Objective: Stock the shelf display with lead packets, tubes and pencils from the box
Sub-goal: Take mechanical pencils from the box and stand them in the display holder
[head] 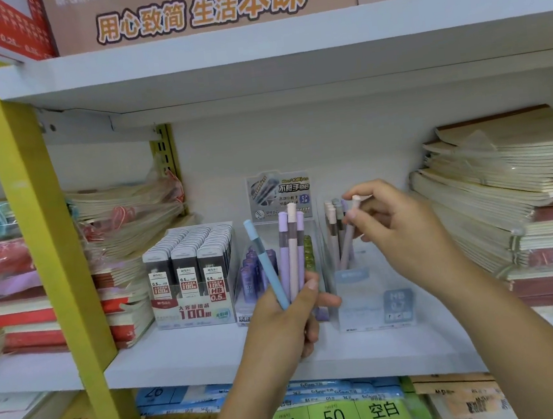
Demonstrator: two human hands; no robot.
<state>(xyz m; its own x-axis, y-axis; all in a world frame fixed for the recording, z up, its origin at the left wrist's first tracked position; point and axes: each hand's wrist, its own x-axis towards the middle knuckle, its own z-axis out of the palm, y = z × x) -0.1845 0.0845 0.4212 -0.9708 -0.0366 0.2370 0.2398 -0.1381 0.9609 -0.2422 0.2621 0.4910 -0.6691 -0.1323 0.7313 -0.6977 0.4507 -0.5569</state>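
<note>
Your left hand (289,314) is closed around a bunch of pencils (290,252) held upright in front of the white shelf (181,354): one blue, tilted left, and several lilac and pink ones. Your right hand (404,225) pinches the top of one pinkish pencil (348,235) between thumb and fingertips, its lower end inside the clear display holder (370,288) beside other pencils standing there. Left of the holder stand the purple lead tubes (253,274) and the black lead packets (188,267) in their display box.

Blurred label on clear holder (375,301)
</note>
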